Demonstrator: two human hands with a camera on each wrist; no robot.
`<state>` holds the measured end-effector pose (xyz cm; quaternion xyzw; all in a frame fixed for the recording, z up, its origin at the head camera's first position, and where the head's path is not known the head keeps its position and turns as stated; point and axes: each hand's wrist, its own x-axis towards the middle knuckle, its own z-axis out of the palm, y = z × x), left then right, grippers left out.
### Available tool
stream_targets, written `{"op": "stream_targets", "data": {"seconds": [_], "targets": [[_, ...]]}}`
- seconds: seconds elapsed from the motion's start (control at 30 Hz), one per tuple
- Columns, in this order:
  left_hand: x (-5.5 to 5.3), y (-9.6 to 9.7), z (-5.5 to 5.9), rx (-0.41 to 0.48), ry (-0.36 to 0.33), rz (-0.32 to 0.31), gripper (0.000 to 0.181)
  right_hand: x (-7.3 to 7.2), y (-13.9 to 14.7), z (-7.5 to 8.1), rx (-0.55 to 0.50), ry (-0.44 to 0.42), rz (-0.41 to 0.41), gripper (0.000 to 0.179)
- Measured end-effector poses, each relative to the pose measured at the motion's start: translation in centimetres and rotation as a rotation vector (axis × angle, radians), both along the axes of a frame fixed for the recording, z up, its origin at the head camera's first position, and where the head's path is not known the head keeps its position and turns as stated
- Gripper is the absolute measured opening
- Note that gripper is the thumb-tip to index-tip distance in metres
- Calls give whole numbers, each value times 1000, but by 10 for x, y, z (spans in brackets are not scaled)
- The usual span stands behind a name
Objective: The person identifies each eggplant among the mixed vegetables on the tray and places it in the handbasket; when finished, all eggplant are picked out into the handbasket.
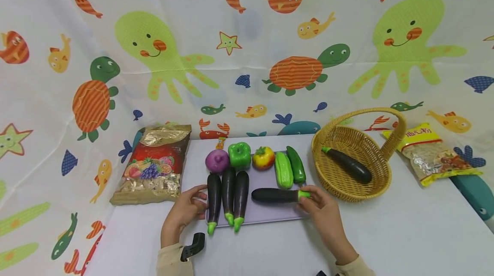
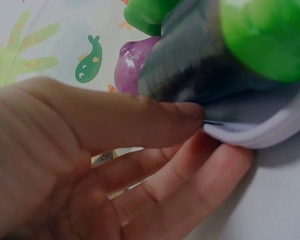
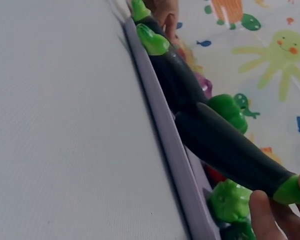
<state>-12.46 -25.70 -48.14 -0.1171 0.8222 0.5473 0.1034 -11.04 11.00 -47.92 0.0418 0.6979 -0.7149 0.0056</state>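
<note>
My right hand (image 1: 323,210) pinches the green stem end of a dark eggplant (image 1: 275,195), which lies crosswise over the right part of a pale lilac tray (image 1: 262,215). At the tray's left edge, my left hand (image 1: 186,208) grips the rim, thumb on top and fingers beneath, as the left wrist view shows. Close beside that thumb lie three eggplants (image 1: 228,194) side by side, stems toward me. Behind them on the tray are a purple onion (image 1: 217,161), a green bell pepper (image 1: 239,155), a red-yellow tomato (image 1: 263,158), a light green cucumber-like vegetable (image 1: 284,170) and a dark green pepper (image 1: 296,164).
Right of the tray stands a wicker basket (image 1: 328,179) with a tall handle, holding another eggplant (image 1: 349,165). A yellow-edged food bag (image 1: 432,154) lies beyond it. On the left is a red-and-gold bag (image 1: 154,166). A small orange wrapper (image 1: 221,143) lies behind the onion.
</note>
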Motion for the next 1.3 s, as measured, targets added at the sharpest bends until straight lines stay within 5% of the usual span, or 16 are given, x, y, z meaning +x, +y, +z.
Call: {"op": "stream_targets", "data": {"seconds": [0.73,1.07,1.3], "targets": [[-1,0,0,2,1,-2,66,0,6,2,-261,87,-5,35],[-1,1,3,11,0,-1,64,1,9,11,-236,99,-5,23],[0,2,5,9,2,0,64,7,26,31,-212,146,60,24]]}}
